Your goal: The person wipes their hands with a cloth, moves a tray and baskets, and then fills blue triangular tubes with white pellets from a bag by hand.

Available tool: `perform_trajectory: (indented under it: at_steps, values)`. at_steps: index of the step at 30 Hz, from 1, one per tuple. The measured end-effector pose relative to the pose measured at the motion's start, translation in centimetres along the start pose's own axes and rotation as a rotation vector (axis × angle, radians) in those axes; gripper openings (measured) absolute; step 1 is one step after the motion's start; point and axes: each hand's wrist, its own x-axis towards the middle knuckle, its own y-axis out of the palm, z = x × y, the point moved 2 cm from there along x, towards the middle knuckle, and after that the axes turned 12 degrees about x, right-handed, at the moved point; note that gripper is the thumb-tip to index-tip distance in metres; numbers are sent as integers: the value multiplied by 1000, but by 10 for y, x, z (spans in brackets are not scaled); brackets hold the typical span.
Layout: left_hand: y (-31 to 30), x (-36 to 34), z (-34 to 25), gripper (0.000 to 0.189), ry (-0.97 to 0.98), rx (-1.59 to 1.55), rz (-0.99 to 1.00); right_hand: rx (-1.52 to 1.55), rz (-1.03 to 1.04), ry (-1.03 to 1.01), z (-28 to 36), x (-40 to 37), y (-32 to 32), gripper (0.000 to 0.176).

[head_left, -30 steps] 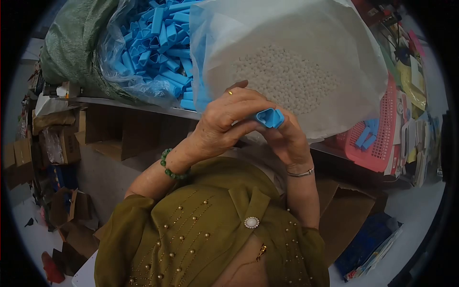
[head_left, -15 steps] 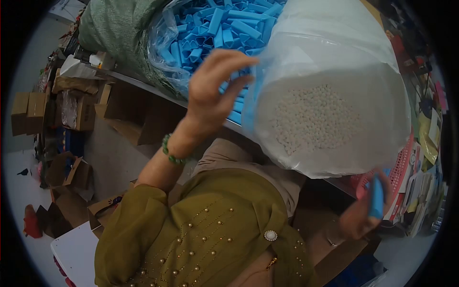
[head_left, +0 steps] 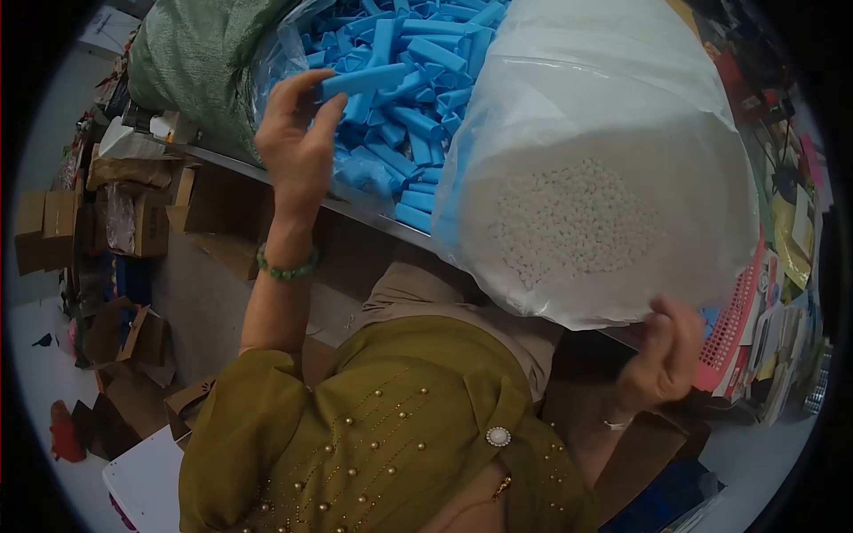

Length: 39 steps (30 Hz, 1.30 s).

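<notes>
My left hand (head_left: 298, 147) grips one end of a blue plastic tube piece (head_left: 364, 82) between thumb and fingers. It is raised over a heap of similar hollow, triangular blue pieces (head_left: 413, 120) in a clear plastic bag. To the right lies a white plastic bag (head_left: 613, 98), its open mouth showing many small white beads (head_left: 577, 218). Beside the bag's near right edge is my right hand (head_left: 662, 355), fingers curled in toward the thumb. Whether anything small sits between those fingertips cannot be made out.
A green woven sack (head_left: 191, 71) leans at the upper left. A pink perforated basket (head_left: 733, 329) stands right of my right hand, with stacked papers and packets beyond it. Cardboard boxes (head_left: 227, 209) crowd the floor at left, near a white stool top (head_left: 147, 484).
My left hand has moved left and now holds a blue piece. The blue piece in my right hand is gone from it, and that hand has shifted slightly left and up to the bag's edge.
</notes>
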Motion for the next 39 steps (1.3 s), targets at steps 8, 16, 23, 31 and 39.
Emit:
perform_trajectory:
  at_steps: [8,16,23,31,39]
  values:
    - [-3,-85,-49,26,-799,-1450,666,598,328,279,11,-2,104,34]
    - [31,-111,-91,27,-568,-1184,778,1137,-16,821,-1,-22,110,36]
    - [18,-47,-62,21,-53,-437,239,-213,451,388,-76,29,82,17]
    - [85,-69,-51,33,-359,-835,799,-437,568,-18,-101,29,144,20]
    - [75,-70,-49,33,-513,-853,826,424,389,478,-84,28,140,16]
